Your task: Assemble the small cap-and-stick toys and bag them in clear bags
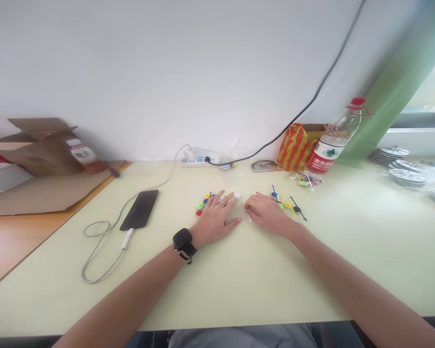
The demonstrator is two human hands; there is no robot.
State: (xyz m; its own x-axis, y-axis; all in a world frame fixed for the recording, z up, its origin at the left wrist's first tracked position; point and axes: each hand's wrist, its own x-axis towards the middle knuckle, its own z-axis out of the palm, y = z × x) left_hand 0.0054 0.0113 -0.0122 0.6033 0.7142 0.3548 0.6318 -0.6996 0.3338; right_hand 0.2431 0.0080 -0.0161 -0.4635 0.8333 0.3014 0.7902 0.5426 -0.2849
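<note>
My left hand (217, 217) lies palm down on the table with its fingers spread, partly covering a group of small round plastic pieces. A green round piece (200, 206), a red one (199, 212) and a white one (237, 195) show around it. Close by on the right, my right hand (266, 211) has its fingers curled together at a small white plastic arrow (250, 219), whose end pokes out below the fingertips. Just beyond that hand lie several coloured arrow pieces, among them a blue one (274, 194), a yellow one (288, 206) and a black one (297, 209).
A phone (139, 210) with a charging cable (100, 232) lies left. Along the wall are a power strip (199, 158), glasses (264, 166), a striped bag (293, 147) and a large bottle (326, 150). Stacked discs (406, 176) stand right, a cardboard box (43, 150) far left.
</note>
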